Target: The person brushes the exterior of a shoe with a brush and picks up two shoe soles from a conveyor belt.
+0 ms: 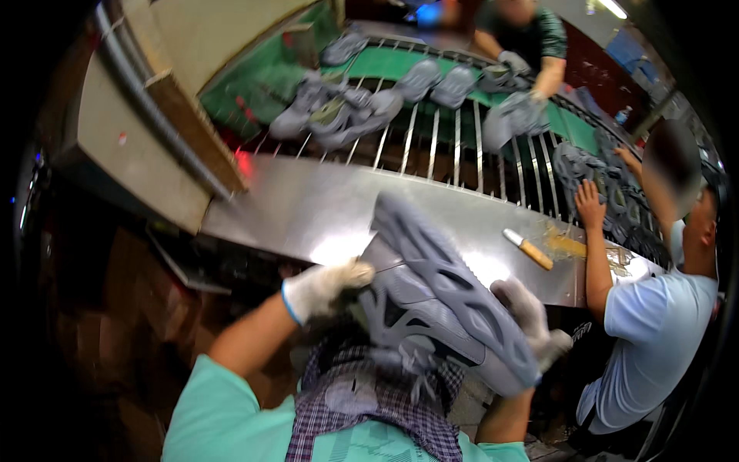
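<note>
A grey sneaker (pixel 439 292) with a thick, cut-out sole is held up in front of my chest, tilted on its side with the sole facing away to the upper right. My left hand (pixel 329 289), in a white knit glove, is closed on one end of it at the upper left. At the other end, my right hand (pixel 531 323), gloved too, grips the sole side; part of that hand is hidden behind the shoe. Loose laces dangle beneath the sneaker. Just beyond it lies the bare steel ledge (pixel 285 204) of the line.
Behind the ledge, a roller conveyor (pixel 412 138) carries several grey shoes (pixel 339 115). A wooden-handled knife-like tool (pixel 528 249) rests on the ledge. One co-worker (pixel 527 46) handles shoes across the line; another (pixel 654 323) stands at right. A machine housing (pixel 131 138) rises at left.
</note>
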### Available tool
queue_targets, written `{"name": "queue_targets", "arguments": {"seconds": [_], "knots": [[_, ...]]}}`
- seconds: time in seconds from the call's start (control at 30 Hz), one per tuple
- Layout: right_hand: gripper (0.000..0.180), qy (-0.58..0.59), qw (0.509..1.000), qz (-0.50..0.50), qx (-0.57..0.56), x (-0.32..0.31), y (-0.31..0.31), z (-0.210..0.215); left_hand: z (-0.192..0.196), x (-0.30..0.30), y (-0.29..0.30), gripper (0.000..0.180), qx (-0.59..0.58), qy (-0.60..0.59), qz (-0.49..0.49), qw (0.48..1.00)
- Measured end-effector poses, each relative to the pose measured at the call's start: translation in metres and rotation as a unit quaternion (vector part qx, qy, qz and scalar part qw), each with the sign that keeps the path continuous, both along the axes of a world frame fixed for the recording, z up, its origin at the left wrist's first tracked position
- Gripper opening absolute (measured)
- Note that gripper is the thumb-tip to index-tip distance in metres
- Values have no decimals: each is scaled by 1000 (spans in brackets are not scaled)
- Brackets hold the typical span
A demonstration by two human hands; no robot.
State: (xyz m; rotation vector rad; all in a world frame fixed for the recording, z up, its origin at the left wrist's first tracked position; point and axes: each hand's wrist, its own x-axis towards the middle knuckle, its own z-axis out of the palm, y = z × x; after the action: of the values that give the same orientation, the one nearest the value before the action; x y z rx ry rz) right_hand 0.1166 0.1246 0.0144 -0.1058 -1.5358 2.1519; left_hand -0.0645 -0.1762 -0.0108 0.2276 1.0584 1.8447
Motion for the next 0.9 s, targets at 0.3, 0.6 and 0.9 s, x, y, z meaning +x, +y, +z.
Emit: {"name": "queue_targets", "arguments": {"seconds": [0.3,0.6,0.9], "knots": [[89,-168,980,100,46,-30,-9,-13,64,2,78,102,-281,549,-355,703],[36,-310,826,192,430,16,46,-31,36,-11,35,109,-310,517,-316,733],[34,-214,958,187,29,70,15,-97,38,-43,4,105,-335,489,-363,719]]}}
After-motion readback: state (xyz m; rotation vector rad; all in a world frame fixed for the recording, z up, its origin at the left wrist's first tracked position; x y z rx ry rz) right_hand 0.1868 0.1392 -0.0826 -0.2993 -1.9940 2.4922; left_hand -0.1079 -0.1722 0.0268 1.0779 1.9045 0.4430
